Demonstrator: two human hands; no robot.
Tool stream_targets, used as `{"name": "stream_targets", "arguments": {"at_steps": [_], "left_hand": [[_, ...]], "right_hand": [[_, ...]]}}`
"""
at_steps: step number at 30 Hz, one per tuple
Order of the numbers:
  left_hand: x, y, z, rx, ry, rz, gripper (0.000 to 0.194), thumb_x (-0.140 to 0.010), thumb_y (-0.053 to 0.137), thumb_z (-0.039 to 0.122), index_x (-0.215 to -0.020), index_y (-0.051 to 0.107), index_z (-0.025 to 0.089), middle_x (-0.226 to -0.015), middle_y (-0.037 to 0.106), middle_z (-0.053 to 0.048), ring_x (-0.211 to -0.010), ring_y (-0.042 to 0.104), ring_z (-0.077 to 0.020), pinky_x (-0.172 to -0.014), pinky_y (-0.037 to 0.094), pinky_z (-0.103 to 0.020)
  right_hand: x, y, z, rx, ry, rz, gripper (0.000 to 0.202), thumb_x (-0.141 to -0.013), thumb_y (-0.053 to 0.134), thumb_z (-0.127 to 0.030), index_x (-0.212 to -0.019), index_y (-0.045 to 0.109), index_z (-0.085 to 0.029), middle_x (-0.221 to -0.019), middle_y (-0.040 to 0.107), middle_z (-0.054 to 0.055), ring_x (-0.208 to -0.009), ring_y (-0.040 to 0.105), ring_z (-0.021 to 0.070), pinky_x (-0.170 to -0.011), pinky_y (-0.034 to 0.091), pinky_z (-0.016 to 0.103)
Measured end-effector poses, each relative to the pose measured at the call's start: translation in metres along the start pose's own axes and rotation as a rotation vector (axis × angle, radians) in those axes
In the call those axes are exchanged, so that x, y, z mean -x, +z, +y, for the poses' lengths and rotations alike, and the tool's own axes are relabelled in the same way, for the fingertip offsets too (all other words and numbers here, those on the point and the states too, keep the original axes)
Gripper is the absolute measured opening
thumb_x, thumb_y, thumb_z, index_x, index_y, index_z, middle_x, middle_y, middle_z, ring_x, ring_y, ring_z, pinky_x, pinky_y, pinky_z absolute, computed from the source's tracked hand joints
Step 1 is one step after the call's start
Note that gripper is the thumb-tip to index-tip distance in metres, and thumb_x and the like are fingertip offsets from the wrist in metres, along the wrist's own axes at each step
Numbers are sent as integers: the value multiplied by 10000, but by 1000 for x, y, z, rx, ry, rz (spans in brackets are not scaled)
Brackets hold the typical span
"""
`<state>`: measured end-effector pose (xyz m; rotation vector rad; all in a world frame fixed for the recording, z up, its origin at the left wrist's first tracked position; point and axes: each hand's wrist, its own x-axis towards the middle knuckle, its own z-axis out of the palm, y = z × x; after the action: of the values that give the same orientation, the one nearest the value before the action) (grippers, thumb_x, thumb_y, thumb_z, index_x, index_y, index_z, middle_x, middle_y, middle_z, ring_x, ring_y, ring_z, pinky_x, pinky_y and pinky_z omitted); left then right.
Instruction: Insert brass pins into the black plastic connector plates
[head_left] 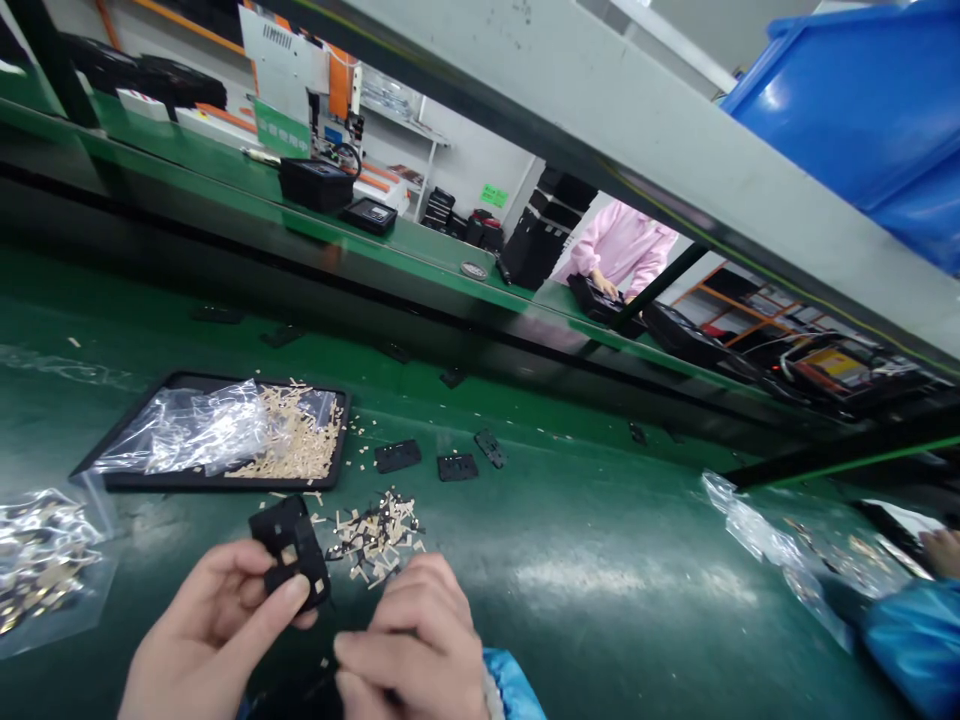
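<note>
Between the thumb and fingers of my left hand [232, 620] is a small black plastic plate [289, 535], tilted, with cutouts and a few beige pieces on it. My right hand [424, 640] is closed just to the right of the plate, thumb against the bent fingers. What sits in that pinch, if anything, is hidden. Beyond both hands lies a loose pile of small beige and dark strips [379, 535]. Farther off on the green bench are a black plastic plate [397, 456], a second black plate [457, 466] and a third, slanted black plate [490, 448].
A black tray [217, 482] holds clear plastic bags and beige strips. At the left lies a bag of metallic pieces [45, 565]. Another person's blue sleeve [919, 640] is at the right edge. Across the bench, a person in pink [622, 245] handles a black case. A shelf beam [600, 120] crosses overhead.
</note>
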<state>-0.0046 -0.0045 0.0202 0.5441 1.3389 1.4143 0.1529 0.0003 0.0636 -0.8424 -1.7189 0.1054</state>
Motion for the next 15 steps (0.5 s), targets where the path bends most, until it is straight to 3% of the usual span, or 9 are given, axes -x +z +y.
{"name": "stream_targets", "arguments": {"at_steps": [2,6,10,15], "left_hand": [[-3,10,14,88,-135,-54,509,-407,962,397,-763,634,240,-625,641,58,-482,600,-120,-467,538,-204],[5,31,34,171,-319,-69,511,-364,980,319,-770,688,213,-612,628,61,-496,566,-82,-452,495,-156],[13,38,36,197,-391,-83,448,-403,951,204,-761,682,204,-619,641,55,-504,570,-80,-468,507,-162],[12,38,35,167,-364,-96,470,-381,971,298,-722,659,217,-570,605,72,-485,551,-71,-461,493,-155]], "right_hand": [[-3,-6,4,-175,218,-28,137,-884,613,-166,-829,728,-215,-645,615,-5,-584,580,127,-565,480,266],[-5,-3,17,-372,542,-144,107,-861,680,-178,-847,783,-205,-746,706,45,-700,670,171,-646,539,286],[1,10,21,-498,662,-137,108,-856,718,-281,-854,797,-207,-760,721,54,-666,655,173,-650,547,308],[3,13,20,-544,673,-121,122,-829,757,-321,-840,801,-208,-755,727,56,-684,665,178,-670,554,310]]}}
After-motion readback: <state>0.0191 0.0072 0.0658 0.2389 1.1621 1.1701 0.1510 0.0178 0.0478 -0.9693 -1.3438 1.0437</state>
